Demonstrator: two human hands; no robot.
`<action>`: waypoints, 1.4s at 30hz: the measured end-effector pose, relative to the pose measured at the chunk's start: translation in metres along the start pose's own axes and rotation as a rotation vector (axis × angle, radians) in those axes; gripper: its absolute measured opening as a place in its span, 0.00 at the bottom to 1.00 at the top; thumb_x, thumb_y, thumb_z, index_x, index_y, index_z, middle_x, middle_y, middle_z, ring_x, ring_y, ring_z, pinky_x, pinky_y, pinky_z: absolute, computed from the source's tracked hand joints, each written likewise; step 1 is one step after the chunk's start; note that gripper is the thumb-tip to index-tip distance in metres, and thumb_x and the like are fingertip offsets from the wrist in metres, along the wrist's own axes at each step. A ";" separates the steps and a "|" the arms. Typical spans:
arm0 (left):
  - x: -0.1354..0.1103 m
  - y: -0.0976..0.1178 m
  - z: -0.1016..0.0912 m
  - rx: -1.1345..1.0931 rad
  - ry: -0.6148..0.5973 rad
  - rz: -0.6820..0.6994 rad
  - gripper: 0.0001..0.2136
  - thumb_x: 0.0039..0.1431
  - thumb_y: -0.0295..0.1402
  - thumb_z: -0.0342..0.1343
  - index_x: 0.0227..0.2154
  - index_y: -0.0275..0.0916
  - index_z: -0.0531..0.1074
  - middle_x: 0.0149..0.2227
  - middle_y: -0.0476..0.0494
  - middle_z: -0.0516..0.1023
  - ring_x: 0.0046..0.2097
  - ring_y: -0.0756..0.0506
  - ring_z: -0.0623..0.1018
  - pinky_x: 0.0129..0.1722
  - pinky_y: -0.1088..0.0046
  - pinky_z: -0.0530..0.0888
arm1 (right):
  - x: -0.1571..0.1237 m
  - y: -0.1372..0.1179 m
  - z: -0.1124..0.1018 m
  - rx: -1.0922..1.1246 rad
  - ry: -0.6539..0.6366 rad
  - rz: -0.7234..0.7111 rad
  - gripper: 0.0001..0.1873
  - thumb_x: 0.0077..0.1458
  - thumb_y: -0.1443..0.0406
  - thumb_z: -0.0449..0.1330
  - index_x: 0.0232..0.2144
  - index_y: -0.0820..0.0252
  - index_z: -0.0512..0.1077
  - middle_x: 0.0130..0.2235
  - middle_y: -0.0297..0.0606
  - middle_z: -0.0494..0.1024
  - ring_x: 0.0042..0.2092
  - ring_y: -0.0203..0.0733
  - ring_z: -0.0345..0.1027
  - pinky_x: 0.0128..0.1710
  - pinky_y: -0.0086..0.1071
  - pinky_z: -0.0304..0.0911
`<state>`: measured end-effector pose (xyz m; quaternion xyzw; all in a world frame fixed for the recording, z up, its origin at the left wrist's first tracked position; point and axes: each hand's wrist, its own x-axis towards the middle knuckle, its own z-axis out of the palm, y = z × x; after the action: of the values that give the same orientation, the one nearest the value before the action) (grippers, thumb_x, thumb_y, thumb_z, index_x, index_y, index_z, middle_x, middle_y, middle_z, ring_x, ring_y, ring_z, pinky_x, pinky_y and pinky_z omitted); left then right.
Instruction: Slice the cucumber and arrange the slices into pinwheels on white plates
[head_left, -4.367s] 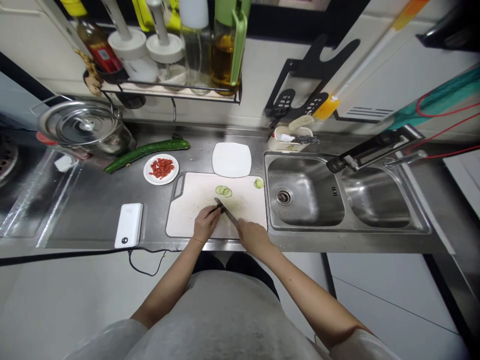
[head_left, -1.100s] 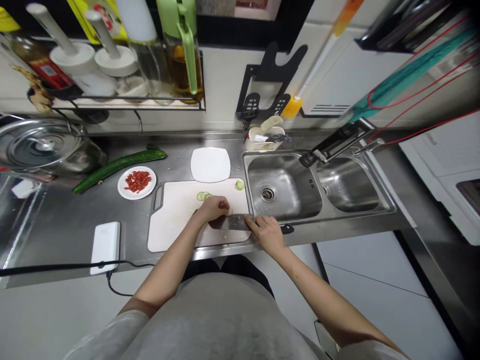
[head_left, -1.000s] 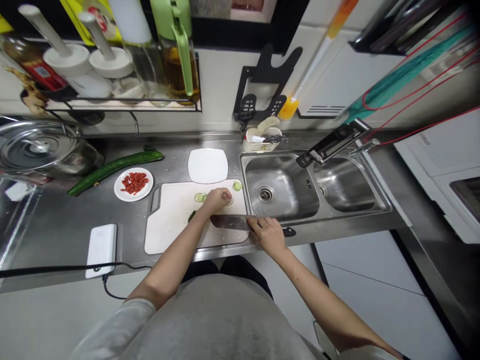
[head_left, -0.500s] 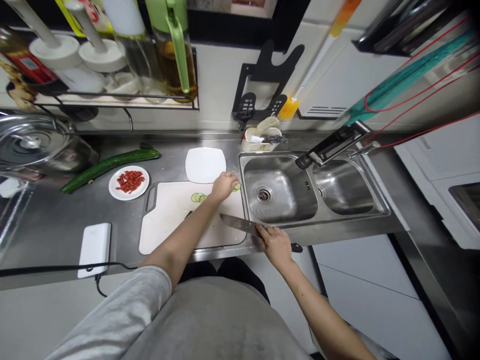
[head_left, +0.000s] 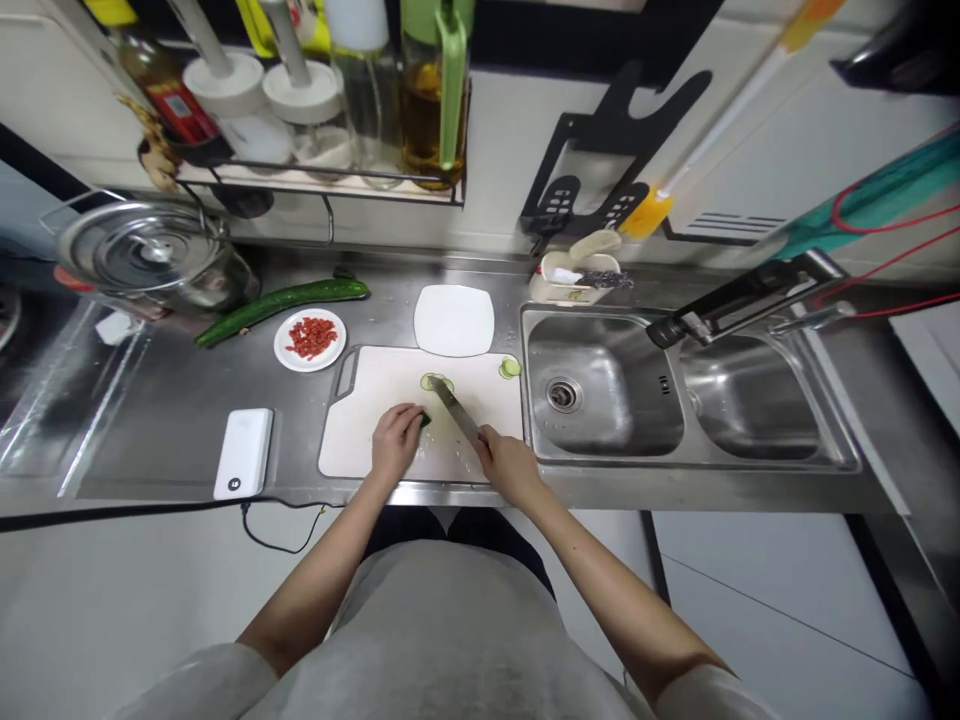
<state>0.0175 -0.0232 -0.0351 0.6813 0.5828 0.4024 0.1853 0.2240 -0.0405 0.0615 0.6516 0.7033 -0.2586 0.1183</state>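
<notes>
My right hand (head_left: 511, 466) is closed round the handle of a kitchen knife (head_left: 457, 413). The blade points away and to the left, its tip at a few cucumber slices (head_left: 429, 382) on the white cutting board (head_left: 352, 440). Left of the blade, my left hand (head_left: 396, 440) rests on the board with its fingers drawn together at a small dark green cucumber piece (head_left: 425, 420). More pale cucumber slices (head_left: 510, 368) lie in the board's far right corner. Small wet bits are scattered near the knife.
Behind the board stands a white square plate (head_left: 454, 320). To the left are a plate of chopped red pieces (head_left: 312, 339), a whole cucumber (head_left: 281, 308), a lidded pot (head_left: 161, 255) and a white power bank (head_left: 244, 453) with a cable. A double sink (head_left: 600, 450) adjoins on the right.
My left hand has moved from the slices in the far right corner back left to the dark green piece. The knife has swung left and forward to the middle slices. The view has shifted.
</notes>
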 end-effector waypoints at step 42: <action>-0.014 -0.017 0.010 0.001 0.034 0.229 0.08 0.60 0.31 0.54 0.41 0.42 0.75 0.42 0.42 0.78 0.44 0.46 0.77 0.44 0.63 0.76 | -0.002 -0.042 -0.013 -0.088 -0.188 -0.086 0.15 0.62 0.67 0.45 0.47 0.62 0.66 0.41 0.48 0.77 0.44 0.47 0.71 0.39 0.35 0.61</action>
<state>0.0144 -0.0293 -0.0584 0.7367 0.5044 0.4319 0.1278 0.1856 -0.0364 0.0821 0.5879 0.7269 -0.2923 0.2011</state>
